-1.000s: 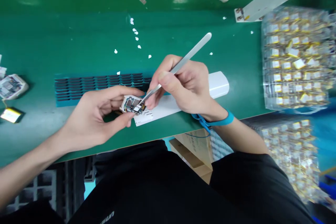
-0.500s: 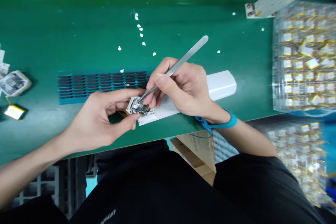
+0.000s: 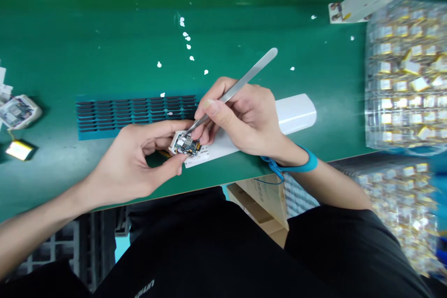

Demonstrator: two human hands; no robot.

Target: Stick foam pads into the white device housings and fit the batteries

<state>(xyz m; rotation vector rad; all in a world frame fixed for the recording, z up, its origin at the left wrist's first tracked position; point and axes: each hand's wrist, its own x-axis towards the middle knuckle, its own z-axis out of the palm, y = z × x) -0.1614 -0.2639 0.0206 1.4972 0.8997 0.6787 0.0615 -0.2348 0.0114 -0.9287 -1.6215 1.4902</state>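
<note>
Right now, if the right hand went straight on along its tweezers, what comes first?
The tweezers' tip would meet the small circuit board in the left hand; it looks almost there, though depth is unclear.

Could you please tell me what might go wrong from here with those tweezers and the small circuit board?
The steel tweezers in the right hand have their tip at the circuit board, so a slip could scratch its tiny components. The left hand pinches the board with its fingertips, so it might drop onto the white card.
</note>
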